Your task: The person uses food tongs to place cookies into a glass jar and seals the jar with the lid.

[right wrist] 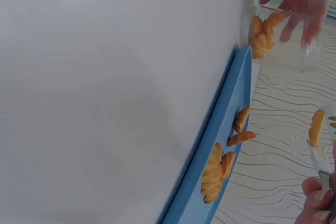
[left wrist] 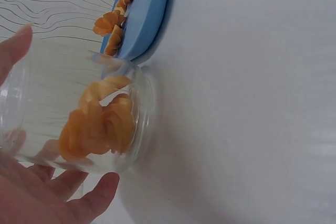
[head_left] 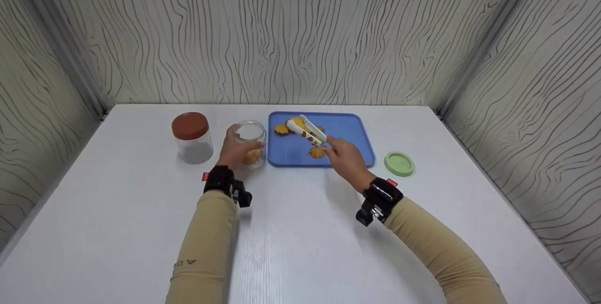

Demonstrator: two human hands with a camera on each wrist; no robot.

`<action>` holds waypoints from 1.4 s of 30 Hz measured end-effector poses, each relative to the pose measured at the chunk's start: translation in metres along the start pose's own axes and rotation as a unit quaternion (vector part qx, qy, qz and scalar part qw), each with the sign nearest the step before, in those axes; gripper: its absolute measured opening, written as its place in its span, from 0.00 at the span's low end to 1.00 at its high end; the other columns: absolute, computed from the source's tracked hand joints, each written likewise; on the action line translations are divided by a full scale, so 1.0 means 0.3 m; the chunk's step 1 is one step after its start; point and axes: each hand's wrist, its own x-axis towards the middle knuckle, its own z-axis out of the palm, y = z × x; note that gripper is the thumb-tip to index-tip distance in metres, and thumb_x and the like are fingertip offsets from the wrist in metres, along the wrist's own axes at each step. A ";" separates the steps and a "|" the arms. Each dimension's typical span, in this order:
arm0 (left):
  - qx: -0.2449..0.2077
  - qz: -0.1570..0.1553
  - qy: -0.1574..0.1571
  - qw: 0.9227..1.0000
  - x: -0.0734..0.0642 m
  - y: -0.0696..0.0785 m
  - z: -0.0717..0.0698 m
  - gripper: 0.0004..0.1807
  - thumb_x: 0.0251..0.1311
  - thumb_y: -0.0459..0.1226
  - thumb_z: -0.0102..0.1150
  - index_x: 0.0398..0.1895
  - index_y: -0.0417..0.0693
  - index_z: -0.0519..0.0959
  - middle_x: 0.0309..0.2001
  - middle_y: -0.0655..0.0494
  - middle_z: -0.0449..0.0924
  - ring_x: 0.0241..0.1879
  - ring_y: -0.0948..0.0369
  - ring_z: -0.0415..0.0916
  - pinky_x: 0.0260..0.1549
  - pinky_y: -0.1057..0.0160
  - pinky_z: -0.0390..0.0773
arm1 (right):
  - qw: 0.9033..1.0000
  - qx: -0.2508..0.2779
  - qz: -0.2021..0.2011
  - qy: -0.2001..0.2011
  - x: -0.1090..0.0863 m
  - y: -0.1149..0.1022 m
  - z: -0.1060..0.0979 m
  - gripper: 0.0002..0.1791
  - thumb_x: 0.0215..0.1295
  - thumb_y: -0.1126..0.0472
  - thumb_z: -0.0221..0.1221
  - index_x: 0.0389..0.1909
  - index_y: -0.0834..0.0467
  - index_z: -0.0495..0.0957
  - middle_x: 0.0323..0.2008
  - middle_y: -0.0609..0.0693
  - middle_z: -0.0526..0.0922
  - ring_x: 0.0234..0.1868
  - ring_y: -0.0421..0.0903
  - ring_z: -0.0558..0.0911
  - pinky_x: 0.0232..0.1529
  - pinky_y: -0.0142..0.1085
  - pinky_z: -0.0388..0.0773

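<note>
The white surface (head_left: 291, 238) is backed by a wood-grained panel (head_left: 263, 36); between the forearms (head_left: 203, 233), room is left before the blue tray (head_left: 345, 130). Just beside the tray's left edge, a clear jar (head_left: 250, 132) is clasped by the fingers of the left hand (head_left: 233, 150); above the tray, tongs (head_left: 303, 132) pinching a cookie (right wrist: 316, 127) are gripped by the right hand's (head_left: 348, 156) fingers.

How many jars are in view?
2: the closed jar on the left, and the open jar gripped by the left hand, beside the blue tray. No others appear hidden.
</note>
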 end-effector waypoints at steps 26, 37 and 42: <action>0.000 -0.013 0.018 1.000 0.017 -0.007 0.014 0.54 0.54 0.41 0.74 0.78 0.47 0.49 0.78 0.42 0.53 0.76 0.49 0.53 0.74 0.48 0.54 | 0.996 0.042 -0.073 -0.023 0.070 -0.155 0.097 0.23 0.71 0.63 0.59 0.61 0.73 0.75 0.30 0.59 0.78 0.28 0.47 0.68 0.30 0.38 0.66; 0.001 -0.017 0.015 1.000 0.015 -0.010 0.019 0.54 0.55 0.39 0.73 0.79 0.47 0.48 0.78 0.44 0.52 0.76 0.50 0.52 0.75 0.46 0.49 | 0.996 0.037 -0.078 -0.028 0.073 -0.194 0.141 0.24 0.72 0.61 0.59 0.62 0.72 0.74 0.38 0.62 0.84 0.26 0.44 0.70 0.26 0.33 0.68; -0.004 -0.004 0.018 1.000 0.011 -0.006 0.014 0.52 0.55 0.37 0.73 0.78 0.46 0.50 0.76 0.44 0.56 0.75 0.50 0.54 0.75 0.48 0.51 | 0.997 0.032 -0.058 -0.046 0.082 -0.211 0.147 0.25 0.71 0.60 0.60 0.63 0.71 0.73 0.35 0.59 0.83 0.26 0.44 0.71 0.26 0.34 0.70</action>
